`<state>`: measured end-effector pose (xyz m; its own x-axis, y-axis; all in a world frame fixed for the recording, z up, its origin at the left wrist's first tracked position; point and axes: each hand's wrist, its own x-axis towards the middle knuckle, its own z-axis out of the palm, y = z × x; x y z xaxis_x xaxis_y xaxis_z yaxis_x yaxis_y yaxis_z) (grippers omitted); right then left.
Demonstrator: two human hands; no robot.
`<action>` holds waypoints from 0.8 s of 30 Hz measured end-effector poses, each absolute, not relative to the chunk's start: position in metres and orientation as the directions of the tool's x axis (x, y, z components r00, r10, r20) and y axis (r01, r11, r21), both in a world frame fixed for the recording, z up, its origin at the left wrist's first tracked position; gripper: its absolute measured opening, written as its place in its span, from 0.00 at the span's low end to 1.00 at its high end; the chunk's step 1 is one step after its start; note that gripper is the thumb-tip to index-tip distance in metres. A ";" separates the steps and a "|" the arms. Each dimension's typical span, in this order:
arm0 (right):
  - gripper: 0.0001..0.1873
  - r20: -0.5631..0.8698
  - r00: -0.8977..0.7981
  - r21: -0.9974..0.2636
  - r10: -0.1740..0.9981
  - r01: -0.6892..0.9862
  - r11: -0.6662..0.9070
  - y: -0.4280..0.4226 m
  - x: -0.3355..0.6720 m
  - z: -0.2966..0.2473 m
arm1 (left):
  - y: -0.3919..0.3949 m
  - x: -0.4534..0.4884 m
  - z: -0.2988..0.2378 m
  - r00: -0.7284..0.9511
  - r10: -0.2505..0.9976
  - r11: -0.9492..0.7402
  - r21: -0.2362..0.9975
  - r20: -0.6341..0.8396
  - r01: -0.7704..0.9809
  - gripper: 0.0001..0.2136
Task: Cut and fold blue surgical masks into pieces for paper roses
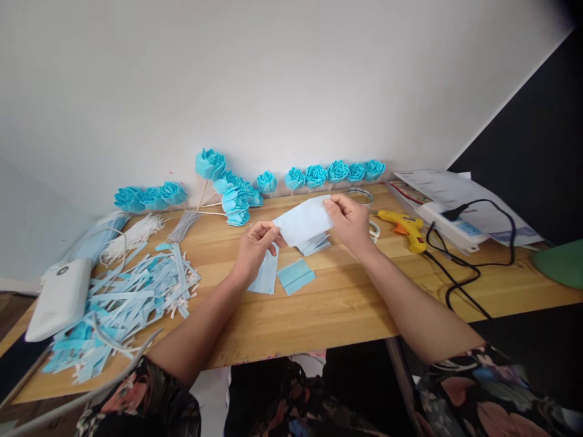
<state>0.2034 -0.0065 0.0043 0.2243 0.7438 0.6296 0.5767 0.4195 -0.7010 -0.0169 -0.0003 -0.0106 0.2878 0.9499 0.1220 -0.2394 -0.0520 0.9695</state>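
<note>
A pale blue rectangular sheet of mask-like fabric (304,222) is stretched between my two hands above the table. My left hand (259,250) pinches its left end between thumb and fingers. At the other end, my right hand (351,223) grips the upper right corner. Beneath the sheet lies a small stack of pale blue pieces (315,244), partly covered by it. A folded light blue piece (266,276) rests under my left hand, and a brighter blue pleated square (296,277) lies to its right.
Blue fabric flowers (315,176) line the wall. Cut blue strips (132,297) are heaped at left beside a white device (61,300) with a cable. Grey wires (182,226) lie behind. A yellow glue gun (405,228), power strip (453,227) and black cords occupy the right.
</note>
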 end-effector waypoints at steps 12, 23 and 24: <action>0.13 0.653 0.199 -0.666 0.731 0.609 0.430 -0.009 0.202 0.004 | 0.004 -0.017 -0.015 0.275 0.940 -0.123 0.952 0.203 -0.282 0.19; 0.13 0.623 0.157 -0.680 0.766 0.594 0.431 -0.012 0.199 0.005 | 0.002 -0.017 -0.018 0.307 0.929 -0.120 0.951 0.209 -0.285 0.17; 0.13 0.623 0.155 -0.680 0.767 0.593 0.432 -0.012 0.199 0.005 | 0.001 -0.016 -0.017 0.310 0.928 -0.121 0.954 0.208 -0.276 0.16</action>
<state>0.1987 -0.0123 0.0053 0.1551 0.7669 0.6228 0.5926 0.4322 -0.6797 -0.0163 0.0013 -0.0175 0.3101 0.9277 0.2078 -0.2759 -0.1214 0.9535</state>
